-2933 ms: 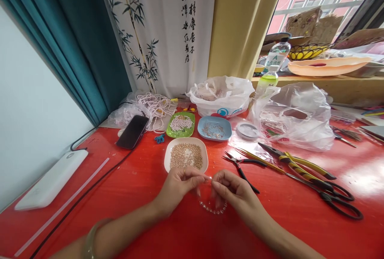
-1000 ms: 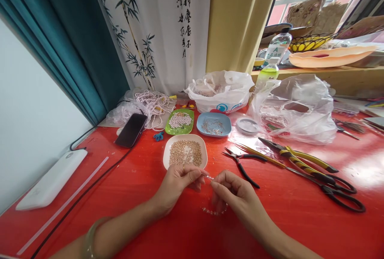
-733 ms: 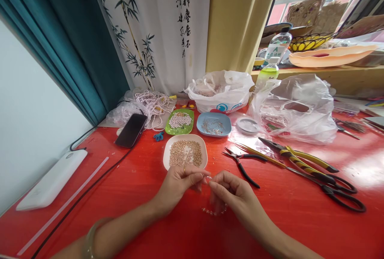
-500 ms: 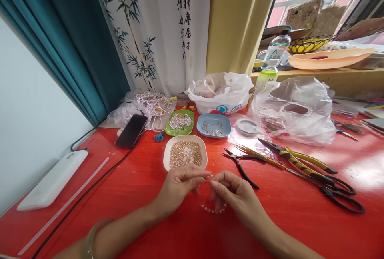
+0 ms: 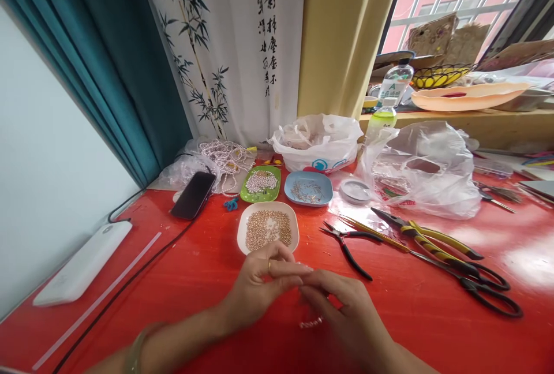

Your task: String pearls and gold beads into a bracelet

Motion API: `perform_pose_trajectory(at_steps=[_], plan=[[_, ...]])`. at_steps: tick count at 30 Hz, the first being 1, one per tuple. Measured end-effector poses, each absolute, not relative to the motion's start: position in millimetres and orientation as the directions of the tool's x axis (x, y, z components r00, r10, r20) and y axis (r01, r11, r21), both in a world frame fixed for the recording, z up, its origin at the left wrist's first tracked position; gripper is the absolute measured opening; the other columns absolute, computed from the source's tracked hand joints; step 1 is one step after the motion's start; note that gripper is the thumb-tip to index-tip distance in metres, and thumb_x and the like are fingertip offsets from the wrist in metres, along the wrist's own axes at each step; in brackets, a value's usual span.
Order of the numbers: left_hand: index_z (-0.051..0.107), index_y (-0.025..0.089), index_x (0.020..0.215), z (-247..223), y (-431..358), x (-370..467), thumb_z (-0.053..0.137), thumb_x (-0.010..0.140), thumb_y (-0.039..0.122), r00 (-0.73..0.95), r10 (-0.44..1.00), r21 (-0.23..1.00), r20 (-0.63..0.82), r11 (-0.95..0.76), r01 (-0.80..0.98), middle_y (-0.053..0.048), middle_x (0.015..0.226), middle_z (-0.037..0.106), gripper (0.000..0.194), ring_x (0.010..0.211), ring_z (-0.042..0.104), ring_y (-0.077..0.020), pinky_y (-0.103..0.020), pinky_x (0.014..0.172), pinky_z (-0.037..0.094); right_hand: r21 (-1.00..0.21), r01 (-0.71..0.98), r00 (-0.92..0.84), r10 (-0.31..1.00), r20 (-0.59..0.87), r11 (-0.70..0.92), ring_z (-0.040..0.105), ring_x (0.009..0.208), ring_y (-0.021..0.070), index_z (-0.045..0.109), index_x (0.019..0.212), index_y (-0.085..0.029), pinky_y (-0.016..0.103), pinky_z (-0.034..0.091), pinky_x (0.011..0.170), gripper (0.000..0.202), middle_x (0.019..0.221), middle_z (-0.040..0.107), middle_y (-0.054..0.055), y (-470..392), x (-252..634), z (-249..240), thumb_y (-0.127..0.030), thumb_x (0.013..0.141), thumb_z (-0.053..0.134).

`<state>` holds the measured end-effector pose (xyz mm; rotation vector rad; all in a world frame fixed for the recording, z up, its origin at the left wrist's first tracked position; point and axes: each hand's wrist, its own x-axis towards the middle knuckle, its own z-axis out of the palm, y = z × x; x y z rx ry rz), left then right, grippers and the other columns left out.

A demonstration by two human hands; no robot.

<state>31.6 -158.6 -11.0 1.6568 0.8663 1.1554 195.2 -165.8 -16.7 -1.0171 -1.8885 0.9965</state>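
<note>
At ten o'clock from the white dish (image 5: 241,236) of gold beads (image 5: 258,228), a black smartphone (image 5: 193,195) lies. Near six, the left hand (image 5: 257,284) pinches; near five, the bead strand (image 5: 310,323) shows beside the right hand (image 5: 350,307), fingers curled and pinched. What the fingertips grip is hidden. Needle-nose pliers (image 5: 343,239) lie at three, scissors (image 5: 470,283) between three and four.
</note>
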Motion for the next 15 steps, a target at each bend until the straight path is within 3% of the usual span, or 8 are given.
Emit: perform_pose_trajectory(at_steps=[4, 8, 10, 15], plan=[[0.068, 0.034, 0.085, -9.6, -159.2, 31.6, 0.063, 0.072, 0.026, 0.330, 0.884, 0.933, 0.331, -0.358, 0.023, 0.000, 0.065, 0.045, 0.017, 0.065, 0.045, -0.0109, -0.025, 0.061, 0.040, -0.849, 0.316, -0.412, 0.867, 0.279, 0.423, 0.055, 0.053, 0.0117, 0.059, 0.072, -0.019, 0.023, 0.044, 0.050, 0.017, 0.061, 0.061, 0.001, -164.7, 198.9, -13.7, -0.025, 0.081, 0.045], [0.070, 0.034, 0.080, -6.5, -159.0, 33.7, 0.065, 0.069, 0.026, 0.291, 0.894, 0.929, 0.340, -0.367, 0.043, 0.001, 0.063, 0.040, 0.014, 0.063, 0.042, -0.0106, -0.024, 0.059, 0.037, -0.862, 0.264, -0.401, 0.862, 0.310, 0.433, 0.057, 0.082, 0.0160, 0.056, 0.092, -0.020, 0.028, 0.046, 0.068, 0.016, 0.090, 0.062, 0.006, -162.0, 200.6, -5.7, -0.027, 0.080, 0.048], [0.070, 0.033, 0.077, -3.6, -157.5, 34.8, 0.066, 0.067, 0.028, 0.272, 0.908, 0.937, 0.318, -0.345, 0.056, 0.001, 0.063, 0.039, 0.012, 0.063, 0.041, -0.0107, -0.024, 0.059, 0.037, -0.914, 0.208, -0.447, 0.865, 0.229, 0.349, 0.055, 0.087, 0.0165, 0.055, 0.097, -0.021, 0.030, 0.045, 0.073, 0.019, 0.095, 0.060, 0.005, -159.7, 199.8, -2.4, -0.028, 0.081, 0.046], [0.072, 0.028, 0.073, 2.3, -145.1, 31.0, 0.067, 0.066, 0.027, 0.202, 0.960, 0.980, 0.195, -0.201, 0.009, 0.000, 0.064, 0.043, 0.009, 0.065, 0.043, -0.0108, -0.024, 0.061, 0.036, -0.970, 0.220, -0.555, 0.831, -0.037, 0.105, 0.056, 0.067, 0.0139, 0.059, 0.081, -0.017, 0.027, 0.044, 0.061, 0.020, 0.073, 0.061, 0.003, -149.7, 200.3, -6.0, -0.031, 0.081, 0.045]])
